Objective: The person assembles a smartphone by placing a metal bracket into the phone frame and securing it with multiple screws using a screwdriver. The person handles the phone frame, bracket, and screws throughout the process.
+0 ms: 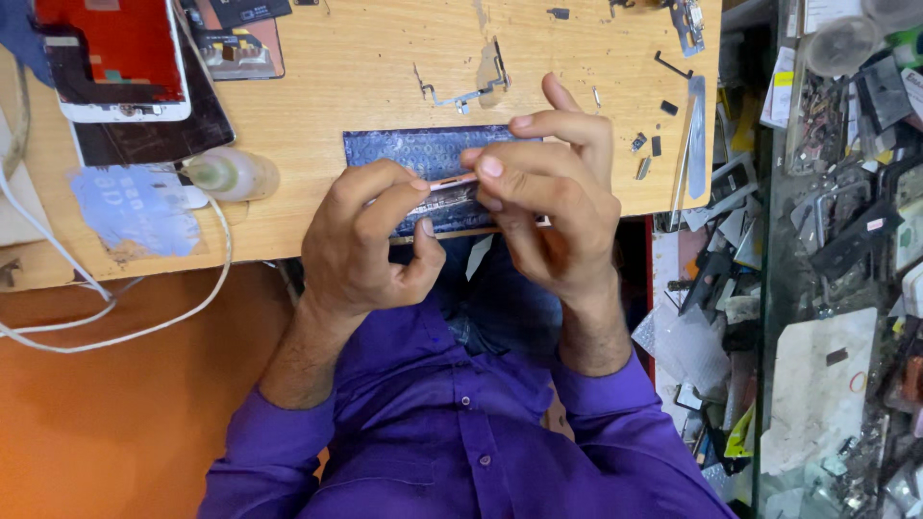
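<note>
We see a matt, grained wooden desk [365,58], a glossy phone screen [120,58], perhaps a bare-metal bracket [471,91].

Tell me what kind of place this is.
Probably a phone repair bench. Both hands, left and right, hold a phone frame over a wooden table; a detached screen, small loose parts and a spares pile lie around.

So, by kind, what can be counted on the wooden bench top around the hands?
Phone frame held in both hands: 1
Blue work mat: 1
Phone screen assemblies, top left: 2
Small squeeze bottle: 1
Bent metal bracket strip: 1
Tweezers at the right edge: 1
White cable: 1
Total: 8
</note>
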